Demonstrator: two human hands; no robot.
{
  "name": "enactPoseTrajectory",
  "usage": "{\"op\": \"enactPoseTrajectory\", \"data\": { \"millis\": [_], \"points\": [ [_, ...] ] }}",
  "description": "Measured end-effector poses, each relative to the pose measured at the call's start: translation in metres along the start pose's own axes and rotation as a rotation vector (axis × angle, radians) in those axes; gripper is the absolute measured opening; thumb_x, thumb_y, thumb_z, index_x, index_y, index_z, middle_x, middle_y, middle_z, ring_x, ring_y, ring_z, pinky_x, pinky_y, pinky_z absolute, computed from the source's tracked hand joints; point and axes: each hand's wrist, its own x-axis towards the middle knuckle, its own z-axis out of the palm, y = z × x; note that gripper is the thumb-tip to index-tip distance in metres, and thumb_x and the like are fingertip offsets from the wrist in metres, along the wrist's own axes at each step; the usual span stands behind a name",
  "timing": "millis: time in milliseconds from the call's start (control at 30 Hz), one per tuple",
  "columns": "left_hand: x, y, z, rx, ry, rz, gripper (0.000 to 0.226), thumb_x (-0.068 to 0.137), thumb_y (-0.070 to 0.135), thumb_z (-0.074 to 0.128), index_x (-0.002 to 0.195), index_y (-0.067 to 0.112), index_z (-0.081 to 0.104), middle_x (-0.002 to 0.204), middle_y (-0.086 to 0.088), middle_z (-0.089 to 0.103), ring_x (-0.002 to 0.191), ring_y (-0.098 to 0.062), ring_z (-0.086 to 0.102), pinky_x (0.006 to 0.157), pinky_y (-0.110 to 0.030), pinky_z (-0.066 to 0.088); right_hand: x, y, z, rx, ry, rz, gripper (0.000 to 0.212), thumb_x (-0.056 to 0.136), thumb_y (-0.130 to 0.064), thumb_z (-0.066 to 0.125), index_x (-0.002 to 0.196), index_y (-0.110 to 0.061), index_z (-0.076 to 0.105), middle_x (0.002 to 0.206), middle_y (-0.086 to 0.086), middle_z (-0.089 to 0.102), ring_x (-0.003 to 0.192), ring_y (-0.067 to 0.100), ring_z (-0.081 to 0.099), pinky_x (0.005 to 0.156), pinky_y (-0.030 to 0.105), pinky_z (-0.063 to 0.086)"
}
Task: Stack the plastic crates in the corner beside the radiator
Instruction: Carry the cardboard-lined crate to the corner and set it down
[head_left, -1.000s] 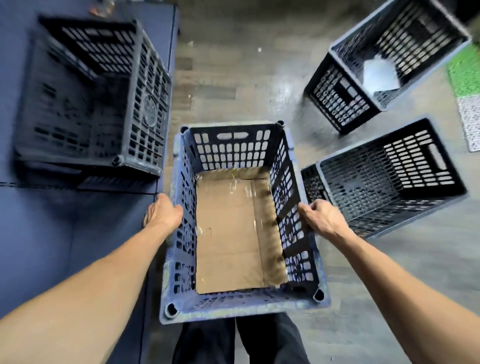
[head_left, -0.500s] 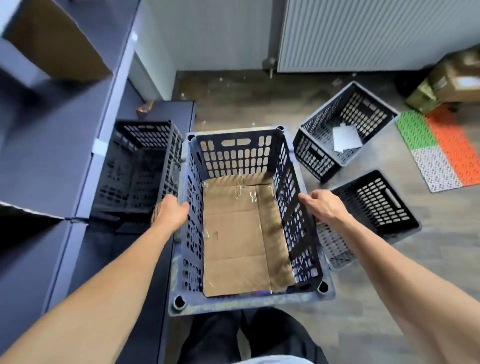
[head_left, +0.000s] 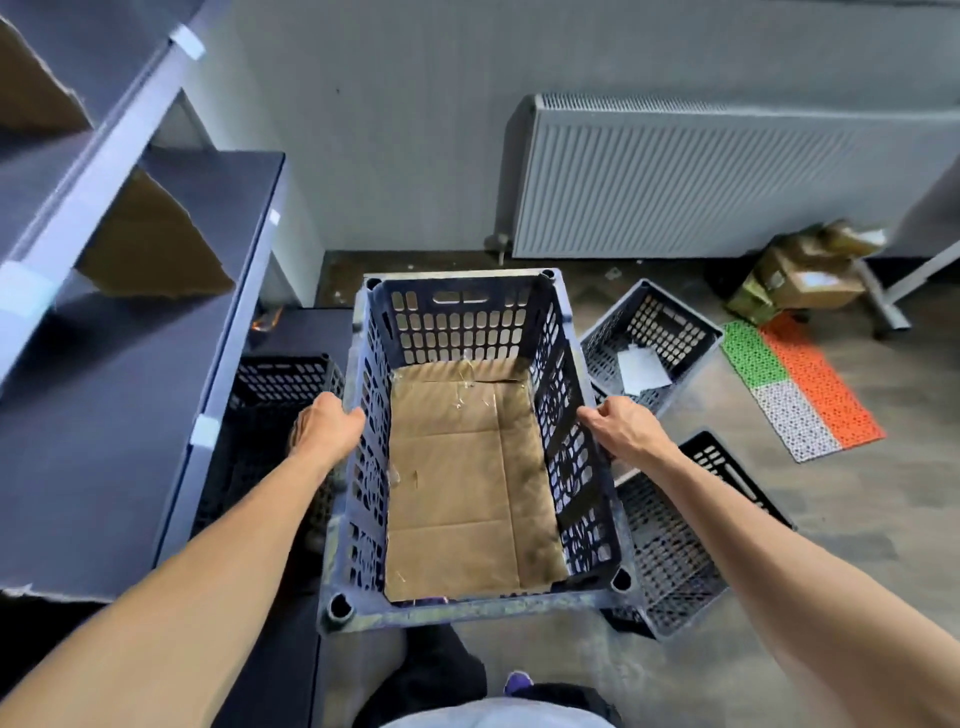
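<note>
I hold a dark blue plastic crate (head_left: 457, 322) lined with brown cardboard, lifted off the floor in front of me. My left hand (head_left: 324, 428) grips its left rim and my right hand (head_left: 618, 428) grips its right rim. A black crate (head_left: 275, 384) sits low on the left, partly hidden by my left arm. Two more crates lie on the floor at right: one holding white paper (head_left: 670, 322) and a nearer one (head_left: 675, 561) under my right arm. The white radiator (head_left: 727, 182) hangs on the far wall, with bare floor in the corner (head_left: 405, 265) left of it.
A dark blue shelving unit (head_left: 104, 364) with cardboard pieces fills the left side. A green, white and orange floor mat (head_left: 800, 384) lies at right. Cardboard boxes (head_left: 800, 270) and a grey metal leg (head_left: 883, 301) stand beyond it, near the radiator's right end.
The held crate has risen and my view has tilted up, so the radiator and wall now show more fully. Both hands keep the same grip on the rims.
</note>
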Motion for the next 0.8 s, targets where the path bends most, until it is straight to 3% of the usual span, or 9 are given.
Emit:
{"op": "enactPoseTrajectory", "data": {
  "millis": [167,333,500,700,800],
  "points": [
    [0.038,0.008,-0.031,-0.015,-0.018,0.022,0.029,0.093,0.031,0.051,0.084,0.004,0.056,0.08,-0.011,0.059,0.072,-0.028,0.054,0.065,-0.033,0.039,0.019,-0.041,-0.013,0.024,0.056,-0.004,0.036,0.097,-0.039,0.048,0.069,-0.015,0.044,0.064,0.002,0.055,0.053,0.019,0.046,0.054,0.029,0.037],
    [0.069,0.016,-0.051,-0.034,-0.012,0.024,0.031,0.093,0.032,0.051,0.084,0.003,0.055,0.098,-0.022,0.064,0.082,-0.034,0.059,0.07,-0.036,0.046,0.048,-0.067,-0.022,0.028,0.066,0.003,0.043,0.094,-0.044,0.05,0.061,-0.016,0.047,0.06,0.005,0.057,0.051,0.02,0.05,0.058,0.031,0.043],
    [0.096,0.031,-0.062,-0.046,-0.008,0.001,0.042,0.089,0.026,0.051,0.105,-0.012,0.057,0.114,-0.028,0.06,0.103,-0.041,0.062,0.088,-0.044,0.05,0.082,-0.082,-0.034,0.041,0.05,-0.021,0.045,0.093,-0.043,0.049,0.057,-0.016,0.044,0.054,0.004,0.051,0.048,0.02,0.046,0.056,0.03,0.039],
    [0.133,0.067,-0.061,-0.031,-0.01,-0.058,0.044,0.088,0.027,0.051,0.111,-0.01,0.058,0.112,-0.026,0.063,0.1,-0.039,0.064,0.086,-0.042,0.051,0.146,-0.093,-0.056,0.041,0.012,-0.057,0.046,0.095,-0.038,0.05,0.056,-0.016,0.042,0.055,0.002,0.05,0.049,0.02,0.045,0.052,0.029,0.034],
    [0.153,0.091,-0.061,-0.03,-0.016,-0.097,0.04,0.088,0.029,0.052,0.105,-0.007,0.062,0.105,-0.023,0.066,0.095,-0.037,0.065,0.072,-0.038,0.051,0.184,-0.099,-0.073,0.023,-0.006,-0.076,0.048,0.095,-0.039,0.05,0.054,-0.015,0.039,0.055,0.003,0.05,0.048,0.019,0.044,0.05,0.027,0.032]
  ]
}}
